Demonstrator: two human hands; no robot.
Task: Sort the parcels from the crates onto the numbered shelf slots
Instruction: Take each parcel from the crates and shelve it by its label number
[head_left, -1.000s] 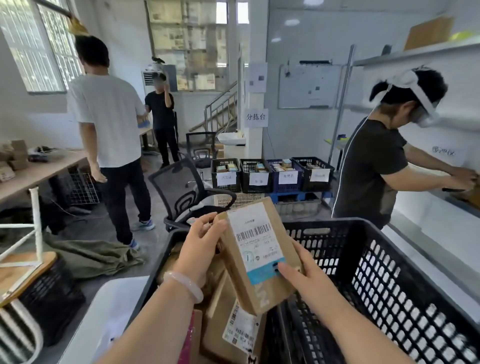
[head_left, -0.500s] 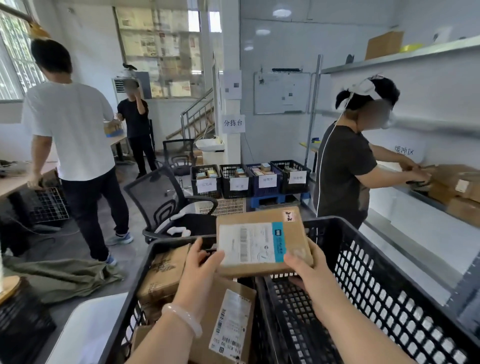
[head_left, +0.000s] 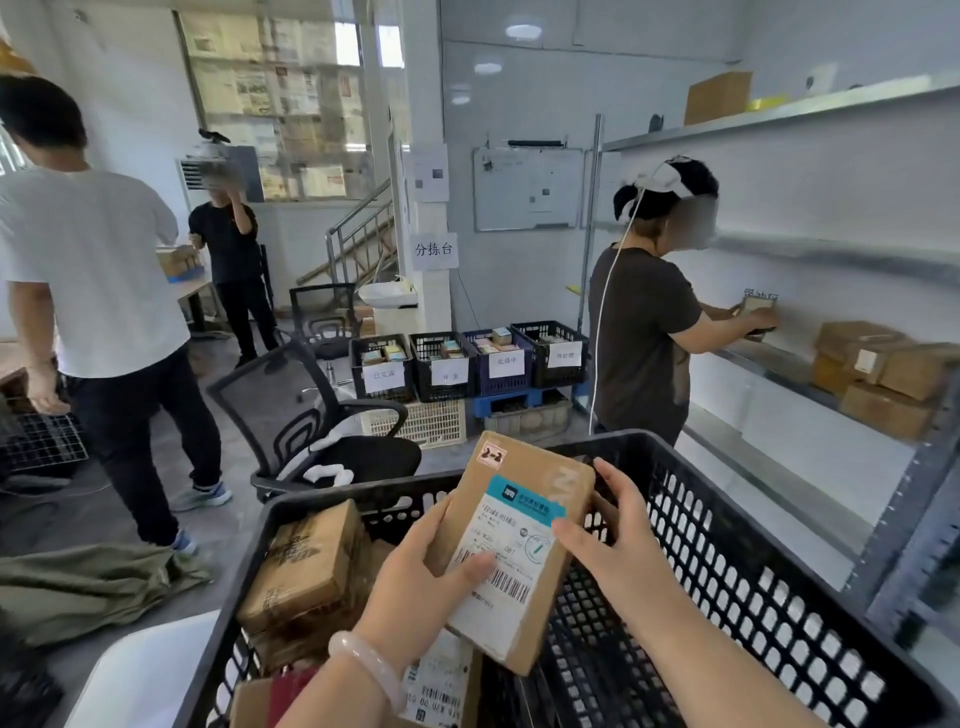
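both hands hold one brown parcel (head_left: 519, 551) up over the black crate (head_left: 727, 545); the left hand (head_left: 423, 569) grips its left edge, thumb on the label; the right hand (head_left: 618, 535) grips the right edge; a small tag (head_left: 492, 456) reads 2-2; this looks like the reading step; next the parcel must go to the matching slot on the shelf (head_left: 831, 254); more parcels (head_left: 311, 566) wait in the crate

The parcel (head_left: 519, 525) has been turned from crosswise to lengthwise, its 2-2 sticker (head_left: 491, 456) now farthest away.

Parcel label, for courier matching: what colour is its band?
Teal band on the parcel's label; head view.
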